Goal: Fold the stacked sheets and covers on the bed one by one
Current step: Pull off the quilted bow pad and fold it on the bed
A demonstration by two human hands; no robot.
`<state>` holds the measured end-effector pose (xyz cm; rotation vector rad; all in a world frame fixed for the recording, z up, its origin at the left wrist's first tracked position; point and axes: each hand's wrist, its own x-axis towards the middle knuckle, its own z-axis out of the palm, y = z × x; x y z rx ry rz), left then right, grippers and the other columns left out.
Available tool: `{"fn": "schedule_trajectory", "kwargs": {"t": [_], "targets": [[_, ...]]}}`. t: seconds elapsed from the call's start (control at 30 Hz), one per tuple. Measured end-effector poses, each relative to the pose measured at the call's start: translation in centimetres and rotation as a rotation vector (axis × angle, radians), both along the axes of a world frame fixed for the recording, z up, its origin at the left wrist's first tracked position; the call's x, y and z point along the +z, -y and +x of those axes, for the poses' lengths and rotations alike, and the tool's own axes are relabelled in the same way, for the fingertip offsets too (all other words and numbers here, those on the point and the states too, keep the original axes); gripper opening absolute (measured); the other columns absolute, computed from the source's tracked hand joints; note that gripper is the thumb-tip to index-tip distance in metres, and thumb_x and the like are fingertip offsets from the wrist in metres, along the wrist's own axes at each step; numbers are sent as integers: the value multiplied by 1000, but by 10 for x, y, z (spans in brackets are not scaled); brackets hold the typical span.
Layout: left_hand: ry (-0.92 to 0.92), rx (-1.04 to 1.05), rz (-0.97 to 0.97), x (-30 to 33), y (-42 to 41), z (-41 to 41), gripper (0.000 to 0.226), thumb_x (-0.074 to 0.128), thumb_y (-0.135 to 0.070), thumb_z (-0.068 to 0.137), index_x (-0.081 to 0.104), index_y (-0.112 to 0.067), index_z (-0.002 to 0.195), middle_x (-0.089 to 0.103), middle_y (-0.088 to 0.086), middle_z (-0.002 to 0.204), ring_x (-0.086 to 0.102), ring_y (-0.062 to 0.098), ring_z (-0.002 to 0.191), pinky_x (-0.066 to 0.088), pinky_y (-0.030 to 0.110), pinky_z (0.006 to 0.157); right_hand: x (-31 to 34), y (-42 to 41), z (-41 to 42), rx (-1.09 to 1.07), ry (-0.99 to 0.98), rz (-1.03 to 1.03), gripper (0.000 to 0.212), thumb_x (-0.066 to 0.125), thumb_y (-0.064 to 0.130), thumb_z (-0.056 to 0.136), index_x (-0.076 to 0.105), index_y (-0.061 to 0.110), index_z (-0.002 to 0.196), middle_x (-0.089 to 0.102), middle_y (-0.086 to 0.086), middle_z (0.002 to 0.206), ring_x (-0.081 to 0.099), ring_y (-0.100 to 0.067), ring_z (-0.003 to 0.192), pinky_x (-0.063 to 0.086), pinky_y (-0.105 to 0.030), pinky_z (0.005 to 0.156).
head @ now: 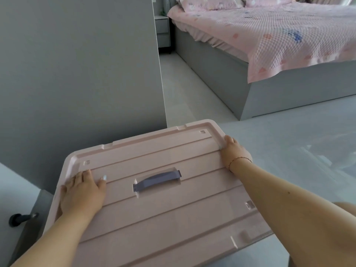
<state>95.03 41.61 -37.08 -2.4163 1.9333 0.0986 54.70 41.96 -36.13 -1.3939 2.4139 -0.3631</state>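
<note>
Pink and ribbed, a plastic storage-box lid (163,199) filled the foreground, seized at its two ends by bare hands. The left hand (81,193) was laid on the lid's near left corner, fingers spread over the top and the thumb wrapped down round the rim; the right hand (234,151) was clamped on the lid's far right edge, fingers curled over the lip. A grey-violet carrying handle (157,181) sat recessed at the centre of the lid, untouched. Whatever box lay beneath the lid was hidden, and its contents could not be told. A black doorstop (18,219) was seen on the floor left of the lid, and a grey wall panel (81,70) rose behind it. Well beyond the lid, up and to the right, stood the bed (279,97) on its grey base, spread with a pink waffle-textured cover (269,35) hanging over the corner, with pillows (212,2) at the head. No stack of sheets was visible on it from this angle, and folding was judged not yet begun. The lid was judged light but broad and slightly flexible, best carried by opposite rims as it was held. The bed cover was judged soft, limp and light, likely to slump if lifted mid-span, and best taken up by two adjacent corners.
</note>
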Motion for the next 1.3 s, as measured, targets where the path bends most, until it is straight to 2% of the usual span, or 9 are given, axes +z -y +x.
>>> {"fn": "schedule_trajectory", "kwargs": {"t": [0.17,0.27,0.4,0.53,0.73,0.83,1.0,1.13,1.3], "targets": [[-15,-22,27,4,-2,-12,66,26,-50,99,30,-3,146,32,17,153,29,36,139,24,47,115,0,-2,-13,-44,0,-13,32,35,21,93,42,15,123,52,-15,125,54,-37,109,42,-46,89],[-45,-27,6,5,-11,-6,67,26,-50,100,26,-4,148,28,16,155,25,35,142,19,46,117,-5,0,-12,-47,-9,-4,37,39,21,94,41,12,129,52,-20,125,53,-40,111,41,-48,94],[-38,1,-25,6,-17,8,68,25,-51,100,21,-5,151,15,15,159,12,31,146,13,46,119,-9,6,-15,-51,5,12,38,46,15,92,40,6,128,55,-24,107,56,-42,105,42,-46,89],[-124,136,-10,7,-20,23,85,31,-61,96,6,-5,153,3,20,160,6,34,148,10,46,121,-13,7,-16,-117,10,64,37,49,24,92,45,1,120,50,-19,90,56,-39,92,44,-43,83],[-316,271,30,14,-16,31,111,48,-76,80,1,-7,153,24,17,154,35,38,136,39,47,104,-15,9,-20,-164,54,105,40,45,40,95,52,3,107,53,-16,79,54,-34,81,40,-36,73],[-392,324,36,18,-15,34,117,57,-77,74,6,-5,152,33,16,149,44,37,130,43,44,96,-16,9,-22,-198,115,127,45,44,45,95,53,2,105,51,-14,72,55,-33,79,39,-34,73],[-505,388,30,19,-16,46,112,68,-77,64,31,-3,139,51,14,134,55,35,115,48,41,89,-14,9,-16,-229,140,126,54,45,49,93,55,4,120,55,-18,91,52,-34,86,39,-35,77],[-526,385,30,15,-12,52,114,71,-76,61,34,-1,139,52,15,133,55,37,114,49,41,88,-14,5,-15,-246,-13,168,60,36,59,90,49,18,131,45,-21,129,40,-35,121,37,-41,101],[-639,389,71,12,-5,59,122,77,-77,50,39,-1,138,53,16,133,56,37,110,49,44,90,-11,10,-15,-381,309,35,66,54,49,88,36,4,132,52,-22,124,52,-39,112,40,-40,93]]}}
